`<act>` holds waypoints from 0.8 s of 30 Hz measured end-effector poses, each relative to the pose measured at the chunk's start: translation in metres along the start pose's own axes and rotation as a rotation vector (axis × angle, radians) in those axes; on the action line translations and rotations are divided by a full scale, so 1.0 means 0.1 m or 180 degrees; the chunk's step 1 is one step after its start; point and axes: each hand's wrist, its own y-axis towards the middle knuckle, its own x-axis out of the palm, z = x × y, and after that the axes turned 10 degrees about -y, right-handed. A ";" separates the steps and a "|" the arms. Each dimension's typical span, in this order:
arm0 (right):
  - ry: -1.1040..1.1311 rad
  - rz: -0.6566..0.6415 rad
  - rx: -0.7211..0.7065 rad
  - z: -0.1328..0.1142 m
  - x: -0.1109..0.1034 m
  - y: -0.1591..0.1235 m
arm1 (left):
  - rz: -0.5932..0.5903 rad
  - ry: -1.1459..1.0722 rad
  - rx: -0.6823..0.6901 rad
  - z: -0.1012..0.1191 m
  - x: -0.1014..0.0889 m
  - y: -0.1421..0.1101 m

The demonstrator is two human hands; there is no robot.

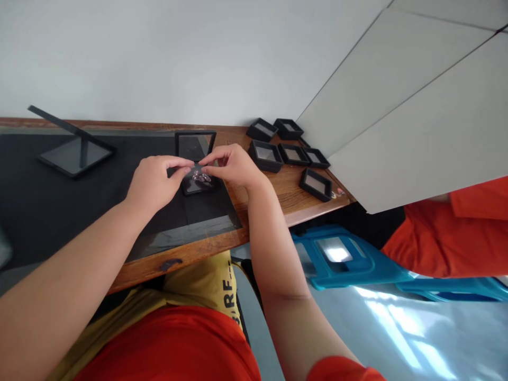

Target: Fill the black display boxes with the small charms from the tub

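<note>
An opened black frame-like case lies on the black mat, its lid half tilted up toward the wall. Several small, shiny pinkish pieces rest on its lower half; their exact kind is too small to tell. My left hand is over the case's left side with thumb and forefinger closed together. Facing it, my right hand pinches just above the shiny pieces, fingertips almost meeting the left ones. Whatever sits between the fingertips is too small to make out.
Another black case stands opened at the left. Several black frames with clear windows are grouped on the wooden table at right. Beyond the pale partition sits a person in an orange-red shirt, near a blue plastic chair.
</note>
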 end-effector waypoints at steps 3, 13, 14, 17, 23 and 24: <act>0.0016 0.0054 -0.0211 0.02 0.03 0.02 | 0.0025 -0.0135 0.0072 0.00 0.01 0.00; 0.0456 -0.0136 -0.0365 -0.04 0.08 0.02 | 0.0128 -0.0979 -0.0335 -0.07 0.08 0.03; 0.0505 -0.0162 -0.0327 -0.06 0.08 0.02 | 0.0148 -0.1090 -0.0406 -0.07 0.09 0.03; 0.0573 -0.0262 -0.0181 -0.07 0.13 0.04 | 0.0189 -0.1421 -0.0552 -0.07 0.10 0.03; 0.0774 -0.0132 -0.0148 -0.03 0.20 0.08 | 0.0138 -0.2118 -0.0783 -0.07 0.12 0.04; 0.0906 -0.0122 -0.0171 -0.02 0.20 0.08 | 0.0153 -0.2183 -0.0761 -0.07 0.12 0.05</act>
